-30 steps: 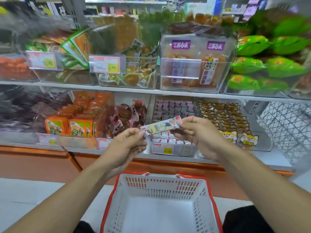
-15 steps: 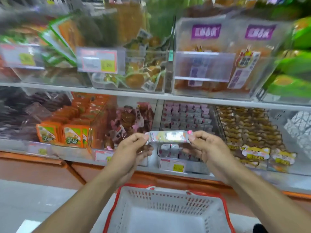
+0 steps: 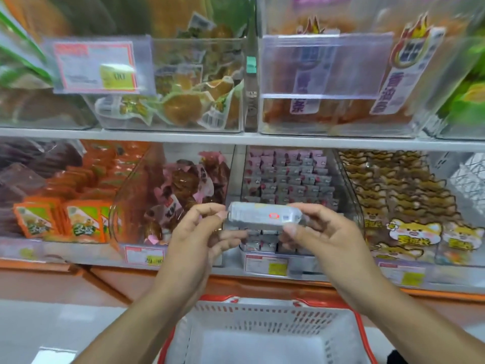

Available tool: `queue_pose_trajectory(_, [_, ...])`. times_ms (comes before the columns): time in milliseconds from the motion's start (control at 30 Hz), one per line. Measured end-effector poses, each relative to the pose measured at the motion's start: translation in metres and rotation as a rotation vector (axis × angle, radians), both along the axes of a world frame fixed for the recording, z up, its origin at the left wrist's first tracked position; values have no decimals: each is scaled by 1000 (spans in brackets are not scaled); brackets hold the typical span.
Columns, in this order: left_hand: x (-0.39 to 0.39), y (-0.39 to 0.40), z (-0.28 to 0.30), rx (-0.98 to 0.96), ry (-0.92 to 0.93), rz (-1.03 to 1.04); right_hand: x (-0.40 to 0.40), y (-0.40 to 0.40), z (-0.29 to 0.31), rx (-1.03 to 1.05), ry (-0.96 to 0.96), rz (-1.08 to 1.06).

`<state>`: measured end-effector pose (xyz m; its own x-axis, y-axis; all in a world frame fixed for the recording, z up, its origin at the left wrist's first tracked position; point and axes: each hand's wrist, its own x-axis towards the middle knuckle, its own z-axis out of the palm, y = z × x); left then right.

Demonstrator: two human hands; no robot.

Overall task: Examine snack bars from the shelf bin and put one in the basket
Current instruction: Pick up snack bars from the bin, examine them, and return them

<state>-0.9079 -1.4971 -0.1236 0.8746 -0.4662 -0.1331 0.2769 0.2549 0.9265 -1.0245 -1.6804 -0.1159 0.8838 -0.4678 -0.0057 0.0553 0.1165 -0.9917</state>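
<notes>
I hold a small silver-white snack bar (image 3: 263, 215) level in front of the lower shelf, its grey back with a small red mark facing me. My left hand (image 3: 199, 237) pinches its left end and my right hand (image 3: 319, 232) pinches its right end. Behind it stands the clear shelf bin (image 3: 284, 177) stacked with several pink-and-grey bars of the same kind. Below my forearms sits the white mesh basket (image 3: 262, 319) with a red rim, and nothing shows inside it.
Clear bins flank the bar bin: pink-wrapped dark snacks (image 3: 183, 187) and orange packs (image 3: 78, 219) to the left, cat-print packs (image 3: 409, 227) to the right. An upper shelf (image 3: 236, 139) carries more bins. Price tags (image 3: 265, 264) line the shelf edge above an orange base.
The bar has been turned over from its colourful front to its grey back, and the view has moved in closer to the shelf. Both hands keep their pinch on the ends.
</notes>
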Motion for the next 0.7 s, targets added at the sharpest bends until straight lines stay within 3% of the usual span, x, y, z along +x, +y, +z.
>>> queue_pose_trajectory(267, [-6,8,-7,105,-39,-55,5,-6,1,117,122,40])
queue_pose_trajectory(500, [-8,6,-10,208,-74,10,5,-8,0,173,118,65])
queue_pose_trajectory(700, [-9,2,-4,129,38,-8,6,-15,-2,120,33,120])
